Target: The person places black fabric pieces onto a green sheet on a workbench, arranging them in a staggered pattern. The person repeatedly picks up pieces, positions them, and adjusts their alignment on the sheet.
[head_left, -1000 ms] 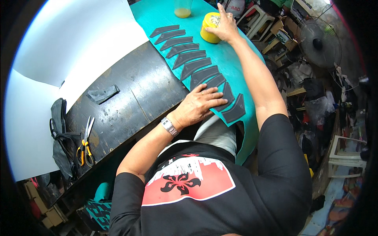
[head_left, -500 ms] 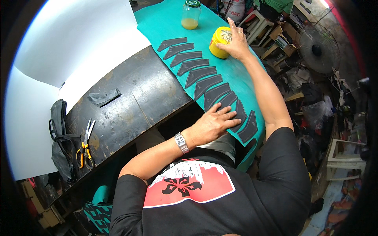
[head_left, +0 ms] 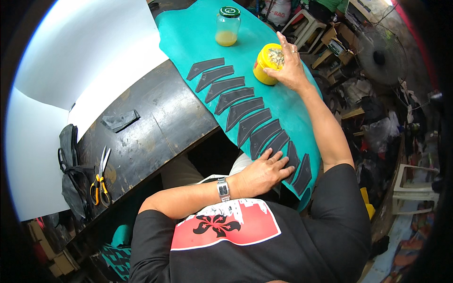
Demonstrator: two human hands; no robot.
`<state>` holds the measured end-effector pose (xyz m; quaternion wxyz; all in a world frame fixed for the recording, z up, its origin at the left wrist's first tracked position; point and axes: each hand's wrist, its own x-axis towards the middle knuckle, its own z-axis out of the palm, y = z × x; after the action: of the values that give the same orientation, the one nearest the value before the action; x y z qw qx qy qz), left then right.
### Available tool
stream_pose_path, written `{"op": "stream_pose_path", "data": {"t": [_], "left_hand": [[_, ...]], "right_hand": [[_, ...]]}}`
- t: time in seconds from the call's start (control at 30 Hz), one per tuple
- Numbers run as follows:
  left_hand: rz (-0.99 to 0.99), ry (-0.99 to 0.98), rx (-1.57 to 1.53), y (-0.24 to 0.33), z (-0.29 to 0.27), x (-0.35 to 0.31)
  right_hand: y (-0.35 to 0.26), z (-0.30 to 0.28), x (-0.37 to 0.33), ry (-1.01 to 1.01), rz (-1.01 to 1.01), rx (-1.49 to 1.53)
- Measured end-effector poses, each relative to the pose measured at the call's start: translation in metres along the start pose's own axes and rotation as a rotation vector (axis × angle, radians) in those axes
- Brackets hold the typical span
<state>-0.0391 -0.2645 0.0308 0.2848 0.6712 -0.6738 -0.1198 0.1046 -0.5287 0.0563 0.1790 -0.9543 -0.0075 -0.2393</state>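
Note:
A teal sheet (head_left: 184, 33) of leather-like material lies over the table and hangs over its near edge. On it, several dark curved pieces (head_left: 253, 123) with pale outlines form an overlapping row. My left hand (head_left: 264, 175) rests flat on the nearest pieces, its fingers stretched out. With thumb and fingers around its upper part, my right hand (head_left: 292, 73) grips a yellow tub (head_left: 261, 70) whose top is crusted with pale residue. Beyond the tub stands a glass jar (head_left: 227, 29) with a green lid and some yellowish contents at the bottom.
On the dark worn table (head_left: 155, 108) lie scissors (head_left: 100, 181) with orange and black handles, a small black scrap (head_left: 121, 121) and a black strapped bundle (head_left: 71, 165). A white panel (head_left: 85, 52) stands behind. A fan (head_left: 380, 56) and plastic stools (head_left: 415, 188) are on the right.
The teal sheet has slid toward me, carrying the dark pieces, tub and jar. Both my hands have come nearer with it, the right still on the tub.

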Motion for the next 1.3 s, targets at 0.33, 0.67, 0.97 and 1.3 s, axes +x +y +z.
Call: {"op": "stream_pose_path", "data": {"t": [0.33, 0.67, 0.97, 1.3], "left_hand": [[-0.413, 0.825, -0.007, -0.139, -0.098, -0.018], [-0.922, 1.137, -0.641, -0.276, -0.145, -0.057], [-0.899, 1.11, -0.536, -0.267, -0.119, -0.066], [-0.872, 0.89, 0.019, -0.207, -0.113, -0.07]], "right_hand": [[-0.009, -0.006, -0.009, -0.01, 0.057, 0.012], [-0.016, -0.015, -0.009, -0.042, 0.071, 0.028], [-0.013, -0.025, -0.011, -0.065, 0.043, 0.107], [-0.013, -0.035, -0.014, -0.128, 0.057, 0.136]]}}
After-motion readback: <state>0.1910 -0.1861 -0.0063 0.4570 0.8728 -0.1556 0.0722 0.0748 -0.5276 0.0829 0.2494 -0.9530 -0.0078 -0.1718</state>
